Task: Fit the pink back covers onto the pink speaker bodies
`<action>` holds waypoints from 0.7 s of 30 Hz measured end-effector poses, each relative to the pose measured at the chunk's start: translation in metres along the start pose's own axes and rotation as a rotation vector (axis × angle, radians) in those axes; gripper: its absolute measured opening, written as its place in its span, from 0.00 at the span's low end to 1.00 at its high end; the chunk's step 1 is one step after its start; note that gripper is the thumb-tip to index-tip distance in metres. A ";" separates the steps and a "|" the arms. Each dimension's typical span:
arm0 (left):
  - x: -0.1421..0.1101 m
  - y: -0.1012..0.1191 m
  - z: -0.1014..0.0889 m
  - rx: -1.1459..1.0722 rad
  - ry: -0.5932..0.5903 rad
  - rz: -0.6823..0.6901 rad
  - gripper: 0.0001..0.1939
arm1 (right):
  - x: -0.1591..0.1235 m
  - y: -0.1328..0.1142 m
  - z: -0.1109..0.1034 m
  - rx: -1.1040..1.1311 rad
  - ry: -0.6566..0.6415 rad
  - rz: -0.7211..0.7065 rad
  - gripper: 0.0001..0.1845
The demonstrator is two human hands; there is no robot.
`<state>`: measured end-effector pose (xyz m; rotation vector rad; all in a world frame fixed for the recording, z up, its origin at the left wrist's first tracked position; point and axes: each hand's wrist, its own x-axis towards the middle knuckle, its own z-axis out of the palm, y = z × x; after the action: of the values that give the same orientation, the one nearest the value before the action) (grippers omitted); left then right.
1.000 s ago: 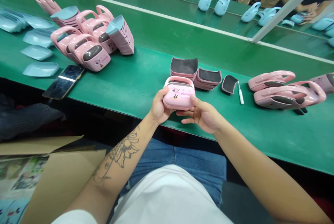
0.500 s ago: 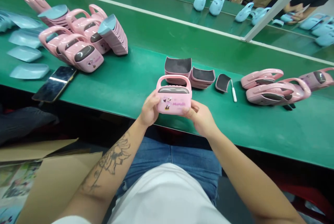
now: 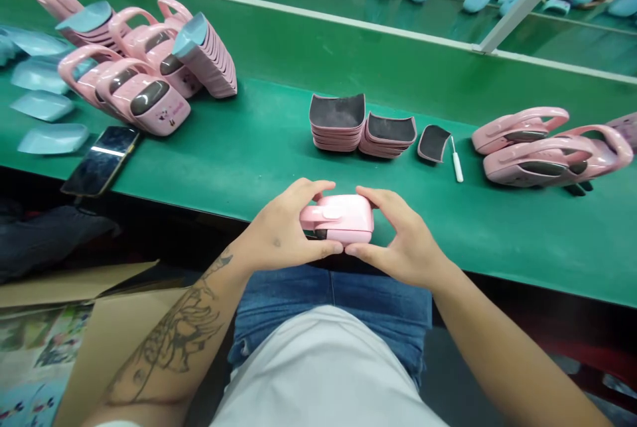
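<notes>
A pink case (image 3: pixel 353 211) is held nearer the body than the taller panel stack (image 3: pixel 337 122), directly in front of it and over the front part of the green counter (image 3: pixel 512 235). Whether the case is also rested on the counter cannot be told. It is turned sideways, its handle (image 3: pixel 309 217) pointed toward the left.

The handle end is enclosed by the left hand (image 3: pixel 279 228), with its thumb laid along the near side. The opposite end is spanned by the right hand (image 3: pixel 413 238), curved around it, with a fingertip at the far edge and the thumb at the near one; how hard it is pressed cannot be told.

The case is judged to be light, stiff, hollow plastic, its glossy shell somewhat slippery under dry fingertips. A hold is best taken across the broad ends or through the handle; the dark window (image 3: pixel 321 233) is better left unpressed, as it may be scratched or smudged.

Just to the right of the taller stack, the lower panel stack (image 3: pixel 388 138) is seen, then a single panel (image 3: pixel 434 144) and a white-handled tool (image 3: pixel 458 167). Farther right, more pink cases (image 3: pixel 527 165) are grouped. Well to its left, a phone (image 3: pixel 102 160) is laid flat.
</notes>
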<state>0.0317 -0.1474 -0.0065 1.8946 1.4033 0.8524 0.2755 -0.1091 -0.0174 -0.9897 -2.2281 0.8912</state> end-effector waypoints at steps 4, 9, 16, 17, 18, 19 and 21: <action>-0.001 0.004 0.001 -0.014 -0.043 -0.033 0.37 | -0.011 0.013 0.020 0.225 0.052 0.039 0.43; -0.002 0.013 0.016 -0.045 0.001 -0.053 0.43 | -0.023 0.014 0.049 0.663 0.129 0.156 0.41; -0.001 0.023 0.027 -0.130 0.046 -0.206 0.39 | -0.023 0.009 0.064 0.795 0.238 0.254 0.44; -0.001 0.024 0.027 -0.135 0.053 -0.213 0.40 | -0.024 0.009 0.064 0.794 0.241 0.256 0.43; -0.001 0.025 0.028 -0.138 0.061 -0.220 0.41 | -0.024 0.009 0.064 0.794 0.240 0.252 0.42; -0.001 0.026 0.028 -0.140 0.071 -0.228 0.42 | -0.024 0.009 0.063 0.795 0.234 0.243 0.41; -0.001 0.026 0.030 -0.147 0.094 -0.242 0.44 | -0.025 0.010 0.061 0.792 0.212 0.222 0.41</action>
<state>0.0697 -0.1575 -0.0038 1.5555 1.5441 0.9069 0.2524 -0.1451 -0.0685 -0.8807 -1.3905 1.5175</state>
